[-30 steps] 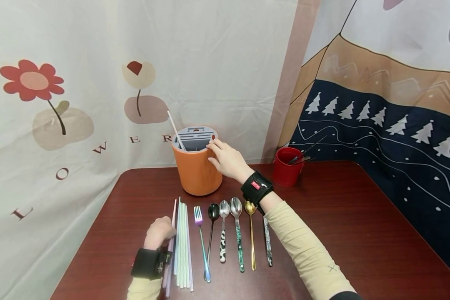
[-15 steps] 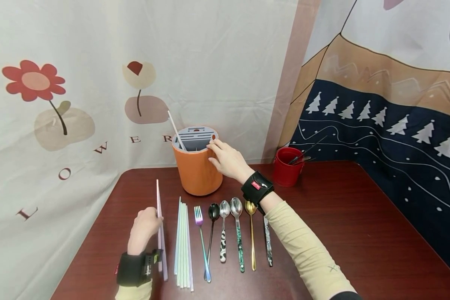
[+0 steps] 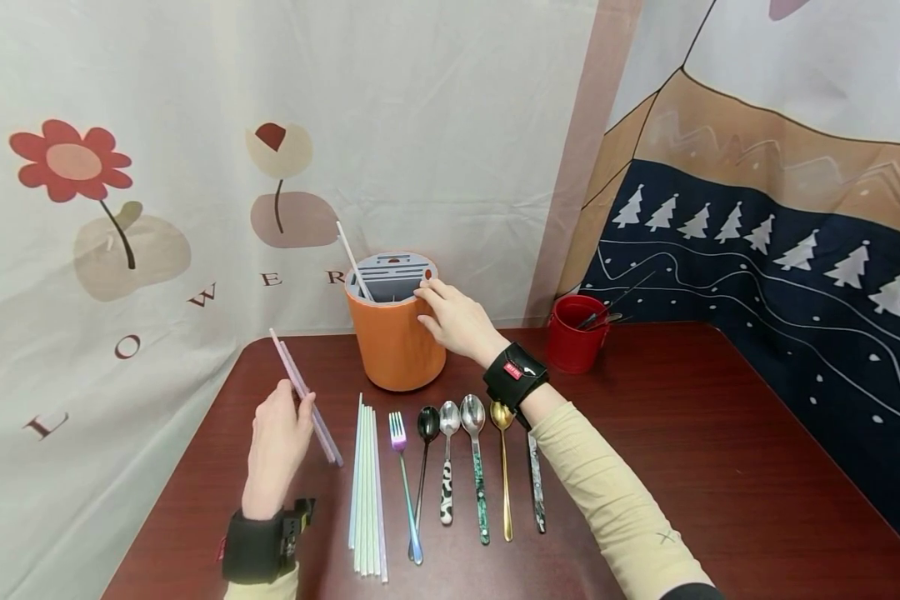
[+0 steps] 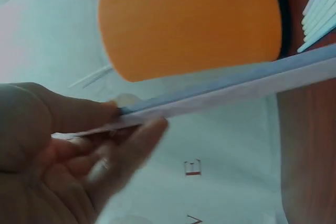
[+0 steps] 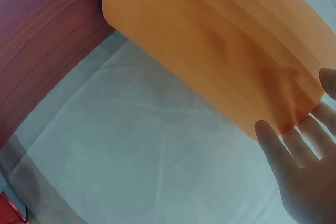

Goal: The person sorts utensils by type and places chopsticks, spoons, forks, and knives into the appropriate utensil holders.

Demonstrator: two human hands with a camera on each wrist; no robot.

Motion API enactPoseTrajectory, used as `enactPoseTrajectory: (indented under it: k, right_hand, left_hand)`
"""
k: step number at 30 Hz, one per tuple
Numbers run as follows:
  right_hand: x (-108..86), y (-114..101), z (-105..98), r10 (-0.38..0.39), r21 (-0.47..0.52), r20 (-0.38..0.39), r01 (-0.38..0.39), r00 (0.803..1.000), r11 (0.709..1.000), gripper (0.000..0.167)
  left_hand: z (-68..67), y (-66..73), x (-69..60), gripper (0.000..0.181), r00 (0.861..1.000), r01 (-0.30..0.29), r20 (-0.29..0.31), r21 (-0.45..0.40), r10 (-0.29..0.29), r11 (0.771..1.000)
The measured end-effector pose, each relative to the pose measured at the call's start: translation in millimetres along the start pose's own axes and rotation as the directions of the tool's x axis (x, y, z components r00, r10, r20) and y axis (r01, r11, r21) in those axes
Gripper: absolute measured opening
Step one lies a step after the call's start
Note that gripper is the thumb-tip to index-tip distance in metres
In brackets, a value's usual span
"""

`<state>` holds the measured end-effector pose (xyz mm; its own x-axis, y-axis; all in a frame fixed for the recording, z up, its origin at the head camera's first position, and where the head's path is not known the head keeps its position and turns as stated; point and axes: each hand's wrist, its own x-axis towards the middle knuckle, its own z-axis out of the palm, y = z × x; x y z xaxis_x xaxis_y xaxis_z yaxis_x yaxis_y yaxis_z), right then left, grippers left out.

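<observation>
Two slim lilac-pink chopsticks (image 3: 311, 402) are pinched between the thumb and fingers of my left hand (image 3: 276, 442), raised at a slant left of the orange utensil holder (image 3: 393, 346). In the left wrist view the pair (image 4: 226, 90) lies side by side. My right hand (image 3: 457, 321) rests on the holder's right rim, its fingers fairly straight in the right wrist view. The holder has a grey slotted lid (image 3: 390, 268), with a white stick (image 3: 354, 262) standing in its left part. Pastel chopsticks (image 3: 367, 492) lie bunched on the table in front.
Beside the bunch lie a rainbow fork (image 3: 397, 433), a black spoon (image 3: 427, 425), several more spoons with patterned or gold handles, and a patterned-handled utensil (image 3: 536, 487). A red bucket (image 3: 572, 342) holding thin utensils stands at the back right. Printed cloth (image 3: 450, 125) hangs behind the table.
My left hand has taken the two lilac-pink chopsticks from beside the bunch, moved left, then forward, and now tilts them. The right hand stays at the holder's rim.
</observation>
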<state>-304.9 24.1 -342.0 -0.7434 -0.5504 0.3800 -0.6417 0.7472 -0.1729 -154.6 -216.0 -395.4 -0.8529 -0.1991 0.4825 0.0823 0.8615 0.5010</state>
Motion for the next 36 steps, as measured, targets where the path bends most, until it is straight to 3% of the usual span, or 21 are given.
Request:
enactPoseTrajectory:
  k: [3,6,10,19,28,32,36]
  right_hand:
    - [-0.1,0,0,0.004,0.002,0.007,-0.004,1.000,1.000,0.042]
    - [-0.1,0,0,0.003,0.005,0.011,-0.003,1.000,1.000,0.042]
    - [0.4,1,1,0.001,0.003,0.004,-0.001,1.000,1.000,0.042]
    - [1.0,3,2,0.000,0.005,-0.001,0.000,1.000,1.000,0.043]
    - [0.6,1,3,0.004,0.008,0.001,-0.004,1.000,1.000,0.043]
    - [-0.5,1,2,0.004,0.007,0.003,-0.004,1.000,1.000,0.043]
    - [-1.7,0,1,-0.002,0.002,-0.005,0.002,1.000,1.000,0.043]
  left_hand:
    - [9.3,-4.9,2.0,0.017,0.996,-0.069,-0.056,-0.009,0.068,0.998]
    - [14.9,-9.2,3.3,0.018,0.992,-0.104,-0.067,-0.011,0.103,0.994]
    - [18.3,-11.7,4.5,0.017,0.990,-0.133,-0.053,-0.014,0.132,0.991]
    - [24.6,-13.8,3.9,0.019,0.984,-0.170,0.044,-0.014,0.171,0.985]
    - [24.2,-14.6,3.9,0.017,0.981,-0.192,0.024,-0.019,0.193,0.981]
    - [20.5,-9.3,6.1,0.017,0.974,-0.224,-0.047,-0.018,0.223,0.974]
    - [9.2,4.3,16.5,0.015,0.940,-0.295,-0.190,-0.043,0.282,0.955]
